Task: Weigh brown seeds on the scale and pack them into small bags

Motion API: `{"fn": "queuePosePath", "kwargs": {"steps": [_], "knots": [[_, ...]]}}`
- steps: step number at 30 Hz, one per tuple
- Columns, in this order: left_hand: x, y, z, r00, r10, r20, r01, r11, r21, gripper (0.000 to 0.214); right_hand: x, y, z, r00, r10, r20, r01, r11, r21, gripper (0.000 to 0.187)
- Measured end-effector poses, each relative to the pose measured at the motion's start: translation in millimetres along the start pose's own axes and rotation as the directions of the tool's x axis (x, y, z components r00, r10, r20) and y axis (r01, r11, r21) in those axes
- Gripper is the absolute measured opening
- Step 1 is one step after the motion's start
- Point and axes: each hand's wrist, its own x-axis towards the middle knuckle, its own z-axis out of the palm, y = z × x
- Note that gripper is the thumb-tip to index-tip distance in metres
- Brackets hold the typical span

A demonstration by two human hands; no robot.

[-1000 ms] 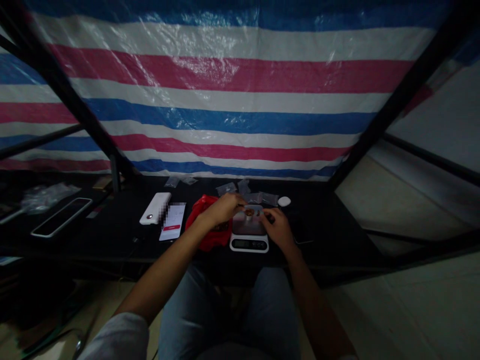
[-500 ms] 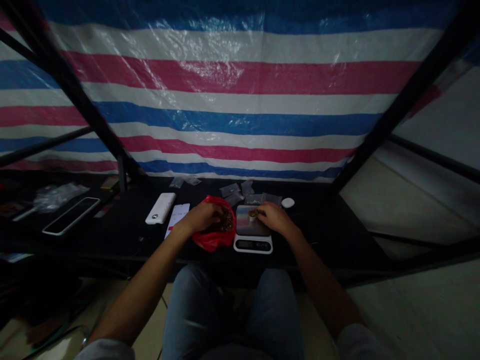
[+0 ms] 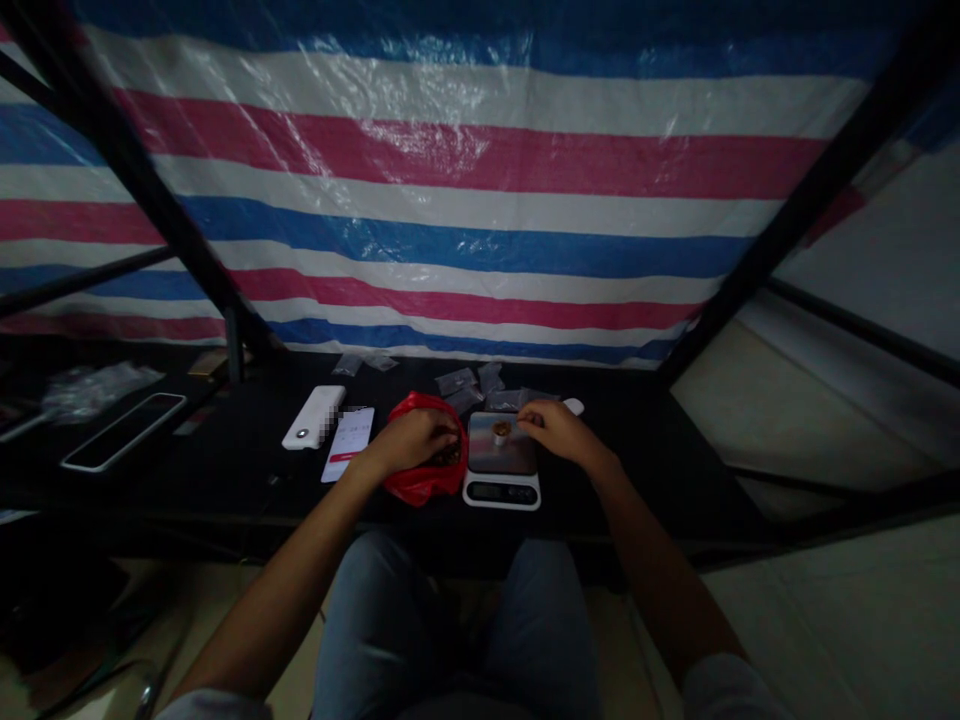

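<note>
Basically, your right hand [image 3: 555,432] was the nearer one: the small cup [image 3: 501,432] sat on the scale [image 3: 501,462] plate, just left of your right fingertips, apparently not touching. Fingers there were pressed together; pinching anything, can't tell. Left hand [image 3: 414,440] was curled inside the red bag [image 3: 420,470], left of the scale. Cup stood upright, brownish stuff heaped in it.

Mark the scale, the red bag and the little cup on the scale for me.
scale [image 3: 501,490]: head view, on its white front edge by the display.
red bag [image 3: 417,482]: head view, on its lower front fold.
little cup [image 3: 501,431]: head view, on its heaped brown contents at the top.
</note>
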Motion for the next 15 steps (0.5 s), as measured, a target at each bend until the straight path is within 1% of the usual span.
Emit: {"fn": "queuePosePath", "kwargs": {"steps": [2,3,7,10,15], "knots": [[0,3,0.2,1.000,-0.005,0.002,0.005,1.000,-0.003,0.026,0,-11,-6,0.999,-0.019,-0.042,0.020,0.999,0.035,0.013],[1,4,0.5,1.000,-0.007,0.001,0.007,1.000,-0.003,0.026,0,-18,-7,0.999,-0.032,-0.042,0.033,0.999,0.034,0.013],[5,13,4.9,1.000,-0.007,-0.019,0.007,1.000,0.010,0.025,3,-41,-6,0.996,-0.086,0.033,0.087,0.996,-0.009,0.011],[12,23,12.2,0.999,-0.023,-0.047,0.024,0.999,0.035,0.025,6,-45,1,0.991,-0.122,0.060,0.124,0.992,-0.035,0.016],[28,40,24.6,0.990,-0.090,-0.108,0.097,0.994,0.059,0.024,7,-42,7,0.990,-0.133,0.039,0.136,0.988,-0.077,0.020]]}}
